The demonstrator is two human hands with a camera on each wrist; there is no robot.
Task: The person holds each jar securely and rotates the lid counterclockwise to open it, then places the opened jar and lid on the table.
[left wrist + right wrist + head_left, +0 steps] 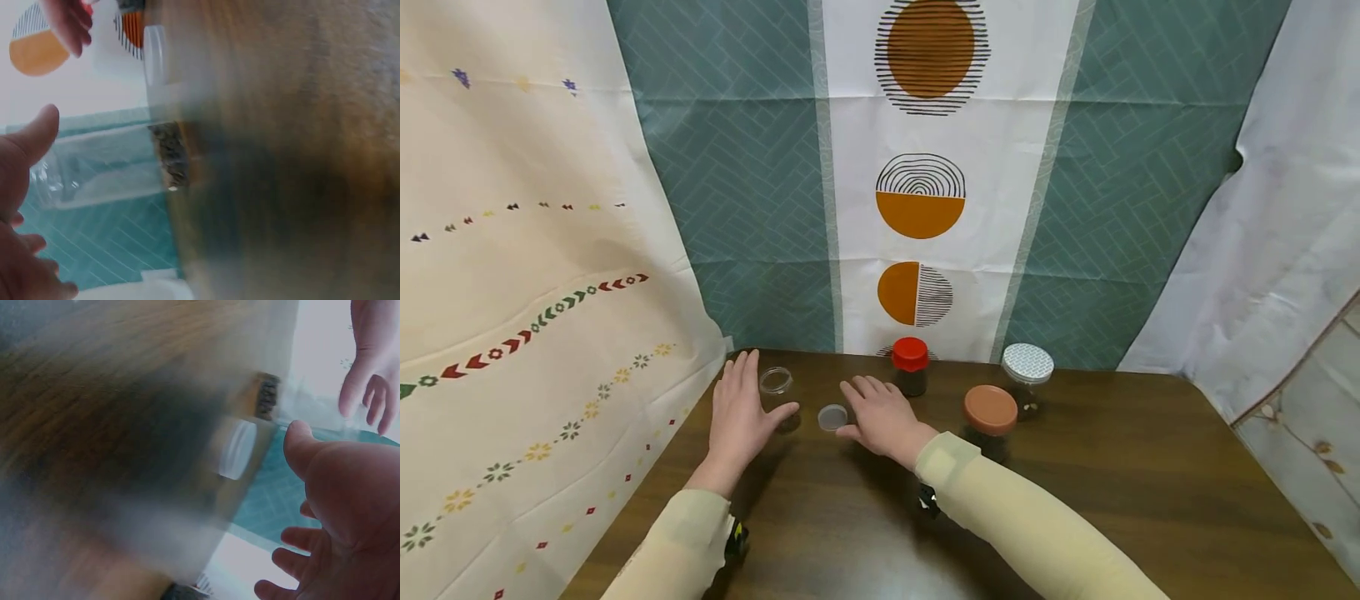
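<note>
We see the left hand (735,417) and right hand (883,419), fingers spread apart.
From the head, between the left hand's two and three o'clock stands a smooth, clear cylindrical jar (115,167), coarse dark bits at its base; at the right hand's nine, a round whitish lid (832,417) lies on the wood-grained table (850,525).

The place looks like a home, though which room cannot be told, for a dark wooden counter (1112,483) with lidded jars (991,410) stands before a teal-and-white drape (925,133) printed with orange circles, beside a cream cloth (535,275) patterned with flowers.
</note>
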